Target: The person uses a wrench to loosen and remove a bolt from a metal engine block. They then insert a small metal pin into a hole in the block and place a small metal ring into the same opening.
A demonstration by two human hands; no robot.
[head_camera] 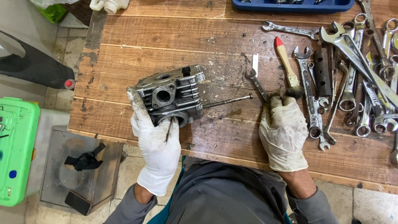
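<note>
While the left hand (pixel 155 145) clamps the engine cylinder head (pixel 172 95) at the bench's (pixel 166 37) near edge, its long axis runs left-right, round port facing the camera. Grey finned casting, grimy. A thin rod (pixel 228 101) sticks out rightward. Right hand (pixel 284 132) curled over a combination wrench's (pixel 257 84) lower end, probably gripping it; fingertips hidden.

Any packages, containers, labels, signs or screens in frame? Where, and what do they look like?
No signs, screens or readable labels.
Green plastic case: far left, beside the bench, boxy, bright green.
Blue tray: top edge of the wooden bench, long, dark blue.
White plastic jug: top left, partly cut off.
</note>
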